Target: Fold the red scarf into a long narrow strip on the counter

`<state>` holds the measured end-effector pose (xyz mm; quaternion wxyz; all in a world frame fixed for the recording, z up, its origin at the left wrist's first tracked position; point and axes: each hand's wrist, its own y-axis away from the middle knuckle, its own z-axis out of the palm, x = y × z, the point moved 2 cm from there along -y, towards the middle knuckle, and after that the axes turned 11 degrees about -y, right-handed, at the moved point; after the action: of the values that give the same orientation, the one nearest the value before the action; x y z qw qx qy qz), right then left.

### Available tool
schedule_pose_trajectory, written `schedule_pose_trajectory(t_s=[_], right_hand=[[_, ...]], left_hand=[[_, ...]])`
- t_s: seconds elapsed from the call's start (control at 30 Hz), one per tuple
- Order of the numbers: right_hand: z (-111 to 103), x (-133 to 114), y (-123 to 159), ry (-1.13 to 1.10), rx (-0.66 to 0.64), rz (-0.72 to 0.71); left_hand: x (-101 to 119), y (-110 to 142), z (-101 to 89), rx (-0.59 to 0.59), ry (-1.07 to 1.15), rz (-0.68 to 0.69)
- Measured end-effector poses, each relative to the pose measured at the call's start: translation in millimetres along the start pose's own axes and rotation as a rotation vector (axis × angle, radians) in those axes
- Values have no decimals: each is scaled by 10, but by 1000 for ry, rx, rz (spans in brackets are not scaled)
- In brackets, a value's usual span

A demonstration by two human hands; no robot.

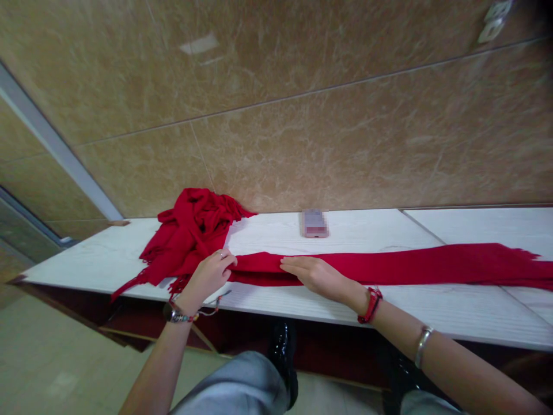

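A long red scarf point(406, 267), folded into a narrow strip, lies along the white countertop. My left hand point(211, 274) grips the strip's left end, its fingers curled over the cloth. Farther right, my right hand point(313, 274) rests flat on the same strip with its fingers stretched out toward the left. Between the two hands the upper layer gapes a little along the near edge. Just beyond my left hand, a crumpled heap of red fringed cloth point(194, 222) sits on the counter; part of it reaches under my left wrist.
A phone-like device point(315, 223), its screen blurred, lies behind the strip near the wall. The white countertop point(276, 300) has its near edge just in front of me, over dark open shelves point(142, 328). A tan marble-patterned wall point(302, 144) rises behind, with a socket point(495, 22) at upper right.
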<state>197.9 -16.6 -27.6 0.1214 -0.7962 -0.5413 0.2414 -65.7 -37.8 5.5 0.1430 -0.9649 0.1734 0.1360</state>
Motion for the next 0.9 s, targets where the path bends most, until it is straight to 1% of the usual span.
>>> schedule_pose_trajectory(t_s=[0.07, 0.13, 0.17, 0.27, 0.33, 0.4, 0.47, 0.5, 0.57, 0.63, 0.67, 0.73, 0.83, 0.87, 0.9], right_hand=[[2, -22, 19, -54, -90, -37], [27, -27, 37, -88, -182, -54], [40, -22, 43, -98, -199, -51], [73, -1, 45, -111, -187, -34], [93, 15, 43, -108, -175, -25], [109, 32, 42, -91, -164, -16], [122, 51, 45, -64, -160, -9], [127, 61, 48, -50, -159, -6], [129, 82, 55, -31, -158, 10], [122, 101, 63, -24, -162, 40], [117, 109, 67, -22, -168, 62], [104, 124, 74, -21, -179, 114], [95, 143, 79, -24, -189, 158], [97, 151, 79, -23, -192, 161], [100, 161, 79, -20, -196, 161]], left_hand=[[29, 27, 63, -107, 64, 72], [46, 54, 112, -193, 111, 100], [47, 63, 118, -215, 122, 92], [62, 48, 66, -257, 126, 76], [123, -6, 4, -241, 140, 92], [245, -88, -36, -170, 182, 123], [400, -169, -16, -105, 220, 131], [472, -201, 23, -115, 226, 115], [570, -234, 143, -228, 212, 51], [587, -236, 252, -332, 190, -22], [571, -236, 284, -357, 186, -50], [525, -250, 298, -394, 189, -74], [515, -318, 238, -488, 174, -100], [540, -352, 209, -494, 152, -102], [581, -388, 182, -470, 128, -93]])
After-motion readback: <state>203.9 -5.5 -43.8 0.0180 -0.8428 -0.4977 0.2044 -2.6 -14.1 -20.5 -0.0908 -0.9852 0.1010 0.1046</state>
